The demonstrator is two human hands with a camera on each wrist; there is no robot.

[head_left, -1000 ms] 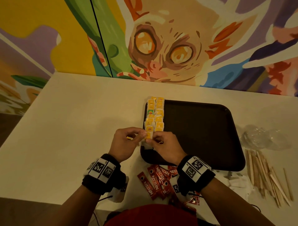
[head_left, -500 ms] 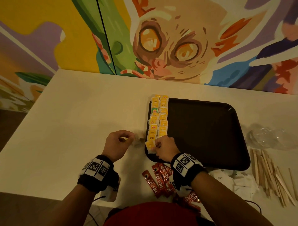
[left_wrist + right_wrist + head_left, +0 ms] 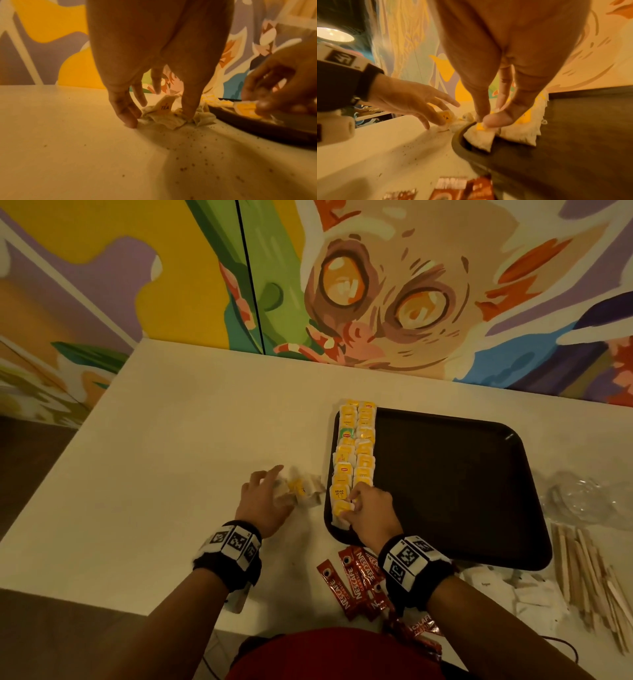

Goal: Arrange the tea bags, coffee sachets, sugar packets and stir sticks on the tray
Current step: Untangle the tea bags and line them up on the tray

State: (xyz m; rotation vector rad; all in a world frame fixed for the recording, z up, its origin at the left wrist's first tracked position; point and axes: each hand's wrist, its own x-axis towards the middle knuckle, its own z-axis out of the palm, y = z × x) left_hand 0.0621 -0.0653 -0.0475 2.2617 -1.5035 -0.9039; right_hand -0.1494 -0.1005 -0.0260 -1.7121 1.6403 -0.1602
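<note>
Tea-bag stage, by the look of it, with the other three kinds not yet begun. Far left of the white table (image 3: pixel 164 440): bare surface, flecked nearer the tray with dark specks that are probably spilled tea. Left hand (image 3: pixel 265 501) reaches down onto a small heap of loose tea bags (image 3: pixel 303 487) lying on the table just beside the tray's left edge; its fingers (image 3: pixel 127 116) are spread and fairly straight, tips touching the table and the crumpled paper, thumb on the heap's other side, no bag clearly gripped yet. Next, the dark tray (image 3: pixel 479 491): two columns of tea bags (image 3: pixel 356 453) run down its left side, the rest of the floor unfilled. Right hand (image 3: pixel 371 515) is at the near end of those columns, thumb and forefinger pinching the last tea bag (image 3: pixel 479 136) by its yellow tag, the bag lying partly on the tray's rim. Near edge of the table: red coffee sachets (image 3: pixel 356 580), off the tray. Right of those, white sugar packets (image 3: pixel 534 590), then wooden stir sticks (image 3: pixel 592 573) in a loose fan, with crumpled clear plastic (image 3: pixel 579 498) beyond. Next move, as I judge it: seat the pinched bag flat in line, let go without disturbing its neighbours, while the left hand closes on one bag from the heap.
</note>
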